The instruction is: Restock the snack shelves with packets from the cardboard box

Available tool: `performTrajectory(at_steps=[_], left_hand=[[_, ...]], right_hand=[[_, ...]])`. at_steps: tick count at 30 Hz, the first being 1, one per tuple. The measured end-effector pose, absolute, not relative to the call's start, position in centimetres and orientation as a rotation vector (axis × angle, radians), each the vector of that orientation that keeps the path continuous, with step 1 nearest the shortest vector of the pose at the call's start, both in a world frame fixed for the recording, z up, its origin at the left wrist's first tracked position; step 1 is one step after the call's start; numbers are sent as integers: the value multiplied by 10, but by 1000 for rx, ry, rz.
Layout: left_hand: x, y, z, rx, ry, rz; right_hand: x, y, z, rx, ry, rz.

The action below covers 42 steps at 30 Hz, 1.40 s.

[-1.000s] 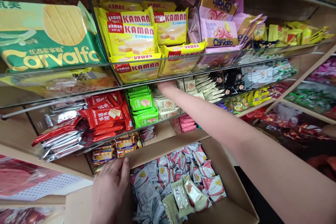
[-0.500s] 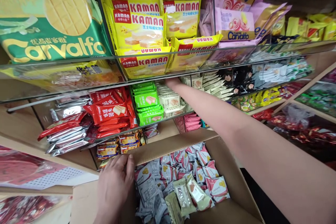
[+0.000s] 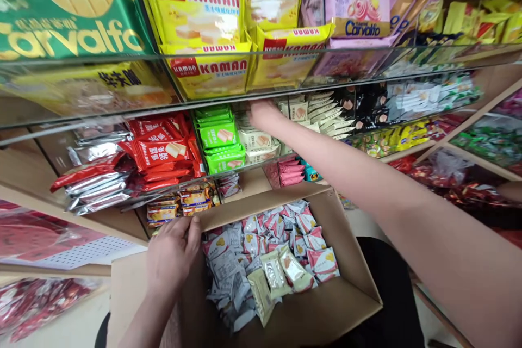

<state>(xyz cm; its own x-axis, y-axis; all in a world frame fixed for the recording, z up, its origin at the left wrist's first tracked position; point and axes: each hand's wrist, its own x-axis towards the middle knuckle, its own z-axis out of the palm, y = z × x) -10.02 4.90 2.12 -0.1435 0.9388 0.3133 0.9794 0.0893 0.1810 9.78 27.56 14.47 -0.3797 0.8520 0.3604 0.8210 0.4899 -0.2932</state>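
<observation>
My left hand (image 3: 174, 250) is closed over the near left corner of a cardboard box (image 3: 346, 239). Inside the box lie many small white-and-pink snack packets (image 3: 255, 242), with several pale beige packets (image 3: 274, 272) on top. My right hand (image 3: 263, 114) reaches into a shelf compartment, over stacked cream-coloured wafer packets (image 3: 256, 144). Its fingers are blurred and partly hidden, so what they hold, if anything, does not show. Green packets (image 3: 222, 138) are stacked just left of it.
A glass shelf edge (image 3: 285, 92) runs above my right hand. Yellow KAMAN packs (image 3: 199, 11) and a green Carvalfo pack (image 3: 69, 16) sit on the upper shelf. Red packets (image 3: 159, 155) lie to the left. Pink packets (image 3: 291, 170) are stacked below, behind the box.
The view has tipped downward, so the shelves stand higher and more of the box shows. My left hand still grips the box. Slightly more of my right hand shows above the cream packets.
</observation>
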Motion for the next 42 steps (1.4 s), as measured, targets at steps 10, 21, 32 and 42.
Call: performTrajectory(at_steps=[10,21,32,42], left_hand=[[-94,50,18,-1901,-2218,-459],[-76,27,15,-2186,-1684,-1170],[32,-2,-33,-2295,-2922,-2361],[-1,10,-8,-2526,-2890,-1958]], right_hand=[[190,53,-4,-1475,-2691,710],[198,27,-92,-1797,-2122,933],[172,26,-26,-1121,-1030,1664],[172,47,-14,-969,-947,1685]])
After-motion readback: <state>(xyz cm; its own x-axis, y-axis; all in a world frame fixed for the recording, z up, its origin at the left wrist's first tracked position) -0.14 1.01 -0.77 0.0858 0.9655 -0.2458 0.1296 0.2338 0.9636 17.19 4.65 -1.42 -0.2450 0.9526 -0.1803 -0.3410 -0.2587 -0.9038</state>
